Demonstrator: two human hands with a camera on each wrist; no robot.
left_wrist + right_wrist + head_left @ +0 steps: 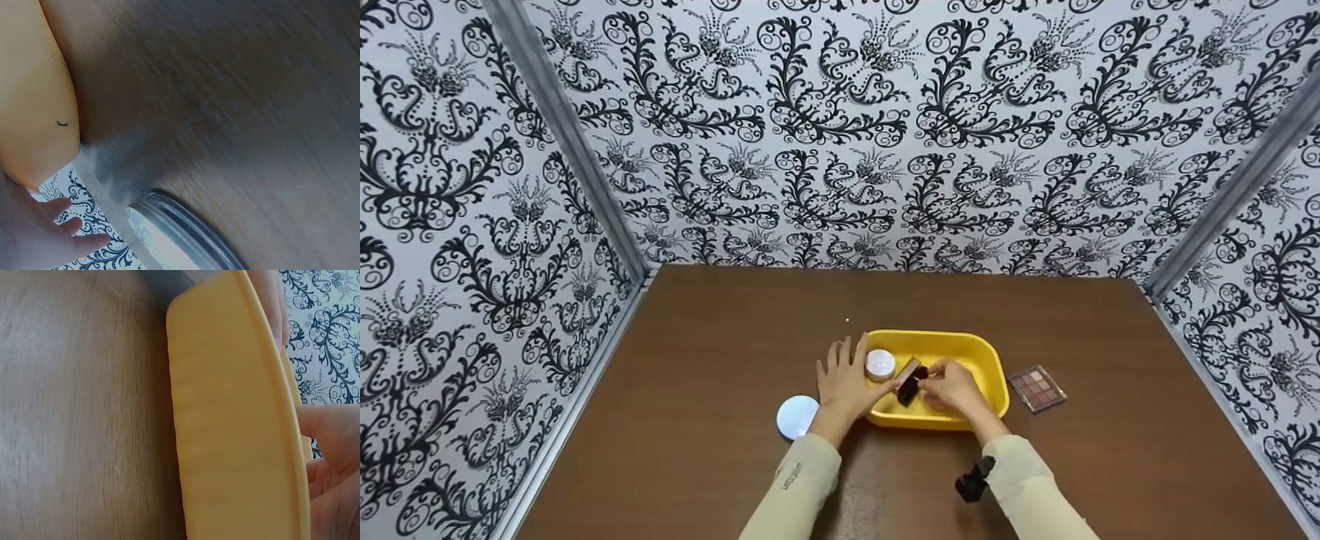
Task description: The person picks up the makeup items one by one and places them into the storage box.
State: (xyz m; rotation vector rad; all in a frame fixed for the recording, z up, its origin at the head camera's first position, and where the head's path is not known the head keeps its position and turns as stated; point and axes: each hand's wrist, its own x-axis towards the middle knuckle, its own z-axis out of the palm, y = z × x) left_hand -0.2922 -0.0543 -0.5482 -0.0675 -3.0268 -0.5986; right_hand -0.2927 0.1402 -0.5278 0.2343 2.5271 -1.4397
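My left hand (844,384) lies over the left rim of a yellow tub (994,360), fingers spread and straight. Its thumb reaches inside, close to a black piece (908,391) and a pinkish-beige stick (908,370). Inside the tub, my right hand (955,388) pinches a small dark-red item (922,372) between thumb and finger; its kind is too small to tell. A round white-topped container (880,364) sits at the tub's left end. The right wrist view shows the right hand (334,461) behind the tub wall (236,410), which hides the fingertips.
An eyeshadow palette (1037,388) lies just right of the tub. Left of it is a round, pale disc (796,417), its shiny face reflecting the wallpaper in the left wrist view. Patterned walls (840,150) enclose the brown table (697,360) at the back and sides.
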